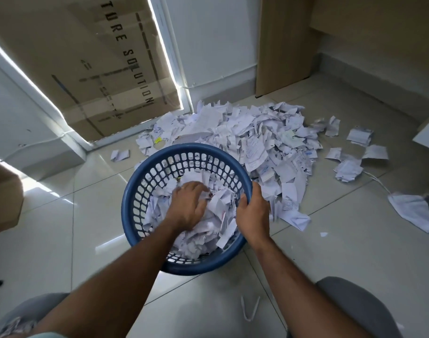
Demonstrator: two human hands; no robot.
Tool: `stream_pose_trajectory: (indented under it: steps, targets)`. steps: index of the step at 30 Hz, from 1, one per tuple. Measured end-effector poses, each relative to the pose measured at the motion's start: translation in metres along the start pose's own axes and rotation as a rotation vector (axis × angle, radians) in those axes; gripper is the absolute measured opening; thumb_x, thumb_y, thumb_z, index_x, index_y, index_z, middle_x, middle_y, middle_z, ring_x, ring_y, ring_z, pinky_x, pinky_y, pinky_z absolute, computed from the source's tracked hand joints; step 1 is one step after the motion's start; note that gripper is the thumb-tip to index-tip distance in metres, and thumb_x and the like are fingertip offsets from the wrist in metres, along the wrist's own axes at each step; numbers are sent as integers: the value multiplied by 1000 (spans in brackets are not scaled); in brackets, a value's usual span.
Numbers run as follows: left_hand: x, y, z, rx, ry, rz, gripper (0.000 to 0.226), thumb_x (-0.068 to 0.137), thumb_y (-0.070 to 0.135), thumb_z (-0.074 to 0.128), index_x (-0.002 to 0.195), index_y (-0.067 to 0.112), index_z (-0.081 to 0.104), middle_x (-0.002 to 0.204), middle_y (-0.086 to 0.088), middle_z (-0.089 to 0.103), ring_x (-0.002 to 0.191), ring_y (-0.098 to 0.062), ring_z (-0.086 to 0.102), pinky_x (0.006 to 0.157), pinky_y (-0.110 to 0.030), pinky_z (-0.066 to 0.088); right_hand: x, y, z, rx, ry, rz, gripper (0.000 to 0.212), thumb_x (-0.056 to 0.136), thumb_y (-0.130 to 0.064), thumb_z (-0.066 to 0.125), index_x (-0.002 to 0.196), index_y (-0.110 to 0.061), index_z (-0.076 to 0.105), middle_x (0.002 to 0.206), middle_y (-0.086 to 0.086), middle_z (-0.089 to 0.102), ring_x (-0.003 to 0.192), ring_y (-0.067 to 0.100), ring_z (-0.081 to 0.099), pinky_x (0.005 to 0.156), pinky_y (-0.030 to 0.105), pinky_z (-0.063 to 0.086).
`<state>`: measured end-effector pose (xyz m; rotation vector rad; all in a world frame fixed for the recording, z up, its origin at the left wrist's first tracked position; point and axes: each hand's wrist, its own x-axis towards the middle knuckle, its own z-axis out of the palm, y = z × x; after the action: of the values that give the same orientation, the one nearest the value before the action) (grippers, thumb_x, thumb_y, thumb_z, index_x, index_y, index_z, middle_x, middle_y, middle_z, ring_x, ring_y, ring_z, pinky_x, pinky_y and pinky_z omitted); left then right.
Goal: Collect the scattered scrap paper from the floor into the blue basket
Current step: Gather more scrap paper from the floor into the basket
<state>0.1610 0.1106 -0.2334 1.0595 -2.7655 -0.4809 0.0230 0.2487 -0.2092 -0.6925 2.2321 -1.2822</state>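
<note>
in the head view a blue basket [133,203] stands on the pale tiled floor [330,252] in the middle of the scene, about half full of torn scrap paper [208,230]. the left hand [187,207] is down inside the basket, palm on the paper, its fingers curled into the scraps and gripping a bunch of them. the right hand [253,212] is at the basket's right rim, fingers curled narrow over the edge; whether it also pinches any paper i cannot tell. just beyond the basket, far and to the right, lies a big heap of paper [245,132], touching the basket's far side. loose pieces [359,136] lie scattered farther right, and one small piece [120,154] lies alone to the left. a large cardboard box [86,57] leans at far left, and a wooden panel [286,42] stands at far right.
</note>
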Motion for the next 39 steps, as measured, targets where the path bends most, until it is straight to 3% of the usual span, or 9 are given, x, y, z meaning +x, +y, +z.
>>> stream_pose_trajectory:
  steps: [2, 4, 6, 10, 16, 29, 35, 39]
  targets:
    - [-4, 22, -3, -4, 95, 18, 50, 98, 49, 30, 141, 29, 44, 154, -2, 39, 142, -21, 33, 118, -63, 21, -1, -2, 0, 9, -5, 2, 41, 105, -20, 45, 144, -25, 36, 119, 11, 65, 90, 20, 64, 67, 29, 51]
    - [-12, 41, 10, 182, -14, 111, 63, 101, 61, 13, 158, 34, 16, 168, -1, 7, 155, -25, 1, 120, -65, -1, -5, -3, 0, 10, -21, 6, 42, 105, -22, 45, 144, -28, 34, 124, 11, 63, 98, 23, 65, 73, 34, 56]
    - [-22, 46, 24, 409, -125, 151, 68, 99, 66, -1, 159, 35, -8, 167, -2, -17, 152, -28, -23, 116, -68, -11, -6, -2, 0, 15, -28, -1, 42, 105, -22, 45, 145, -28, 34, 128, 11, 62, 105, 25, 65, 76, 33, 54]
    - [-27, 22, 38, 561, -190, -15, 76, 92, 76, -7, 153, 34, -27, 161, -9, -34, 145, -42, -31, 111, -72, -13, -7, 1, -3, 12, -16, -3, 42, 104, -22, 45, 145, -25, 35, 127, 12, 61, 105, 25, 64, 75, 30, 50]
    - [-26, 9, 46, 560, -202, -131, 86, 84, 85, -9, 150, 34, -34, 157, -11, -40, 143, -47, -33, 108, -75, -15, -11, 3, -2, 10, -12, -9, 46, 105, -20, 46, 149, -23, 33, 130, 12, 61, 108, 25, 64, 75, 26, 50]
    - [-18, -3, 64, 511, -265, -198, 83, 87, 82, -7, 150, 35, -33, 156, -10, -42, 143, -43, -35, 109, -76, -11, -19, 5, 0, 29, 18, -29, 45, 104, -19, 47, 147, -22, 36, 130, 10, 62, 109, 23, 64, 78, 25, 49]
    - [-11, -2, 68, 558, -363, -207, 84, 86, 83, -7, 151, 33, -29, 159, -11, -28, 141, -45, -37, 107, -77, -16, -21, 13, -8, 77, 25, -21, 49, 103, -14, 50, 150, -18, 37, 139, 6, 57, 117, 15, 56, 87, 18, 43]
    - [-8, -6, 72, 547, -387, -226, 86, 85, 84, -6, 150, 34, -29, 161, -10, -27, 140, -44, -38, 107, -77, -15, -21, 14, -8, 93, 21, -19, 50, 103, -15, 50, 151, -19, 36, 132, -4, 55, 113, 7, 52, 87, 16, 42]
